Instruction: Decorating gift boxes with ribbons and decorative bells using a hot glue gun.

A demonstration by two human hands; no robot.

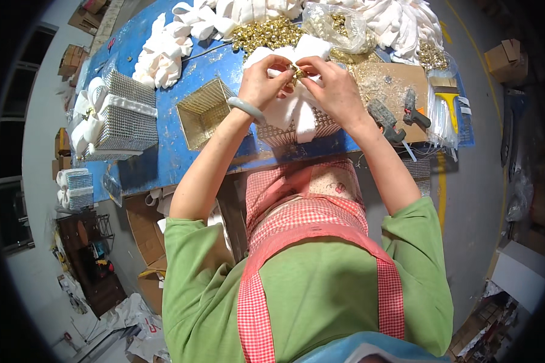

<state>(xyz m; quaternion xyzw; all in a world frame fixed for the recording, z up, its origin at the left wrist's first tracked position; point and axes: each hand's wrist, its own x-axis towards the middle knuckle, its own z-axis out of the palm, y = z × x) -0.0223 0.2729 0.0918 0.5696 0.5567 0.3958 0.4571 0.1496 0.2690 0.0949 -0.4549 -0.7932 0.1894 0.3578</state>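
Note:
Between the fingertips of both hands is a small cluster of shiny gold bells (297, 74). My left hand (263, 82), with a pale bangle at its wrist, pinches it from one side. My right hand (334, 92) pinches it from the other, thumb and forefinger pressed together. Just beneath them sits a fluffy white bow (306, 122), its tails hanging over the front of a perforated metallic box (274, 134). The box stands near the table's front edge. My fingers partly cover the bells and the middle of the bow.
On the blue table (169, 166) are an open gold box (194, 124), silver bow-trimmed boxes (127, 130), a heap of gold bells (263, 35) and white bows (163, 54). At right lie glue guns (415, 112), a yellow-handled brush (448, 103) and cardboard (393, 78).

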